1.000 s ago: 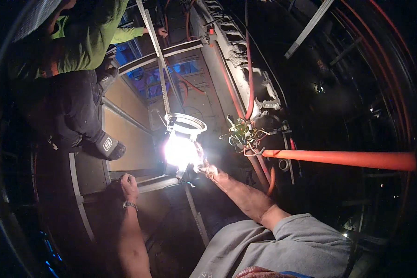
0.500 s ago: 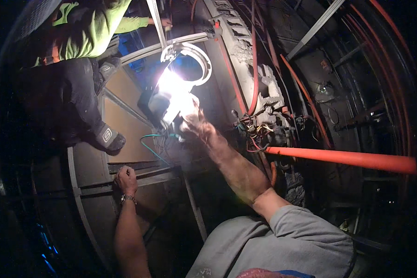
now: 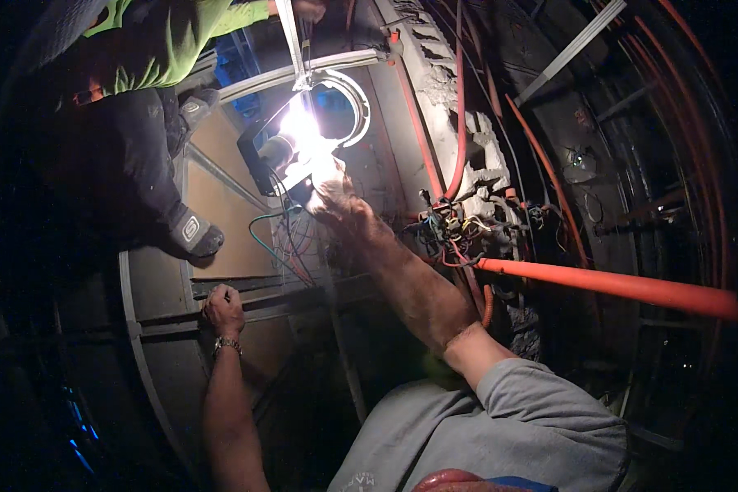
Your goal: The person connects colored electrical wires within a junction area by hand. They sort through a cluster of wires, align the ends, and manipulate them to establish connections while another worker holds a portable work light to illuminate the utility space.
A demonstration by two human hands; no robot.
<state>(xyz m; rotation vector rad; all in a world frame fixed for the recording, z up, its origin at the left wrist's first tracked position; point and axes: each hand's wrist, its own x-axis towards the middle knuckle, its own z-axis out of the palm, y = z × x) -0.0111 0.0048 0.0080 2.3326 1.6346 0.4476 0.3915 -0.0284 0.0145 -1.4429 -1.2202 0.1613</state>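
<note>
My right hand (image 3: 330, 190) is raised and closed on a lit lamp fixture (image 3: 275, 152), whose glare hides part of my fingers. The fixture's open round metal ring (image 3: 361, 111) sits at its upper right, beside a vertical metal strip (image 3: 291, 33). Thin teal, dark and red wires (image 3: 264, 217) dangle beneath it. Lower left, my left hand (image 3: 224, 308), with a watch on the wrist, has its fingers curled over a metal rail (image 3: 275, 305) at the edge of a tan board (image 3: 213, 205).
A co-worker (image 3: 139, 156) in yellow-green top and dark trousers is at upper left, legs beside the board. Right of the fixture are rough broken blockwork (image 3: 471, 148), a tangle of connector wires (image 3: 451, 225) and a long orange conduit (image 3: 607, 283). More framing and conduits line the dark right side.
My right hand has lifted the lamp fixture upward and leftward in view, tilting its ring so the opening faces me, and exposing more hanging wires. My left hand stays on the rail, slightly higher in view.
</note>
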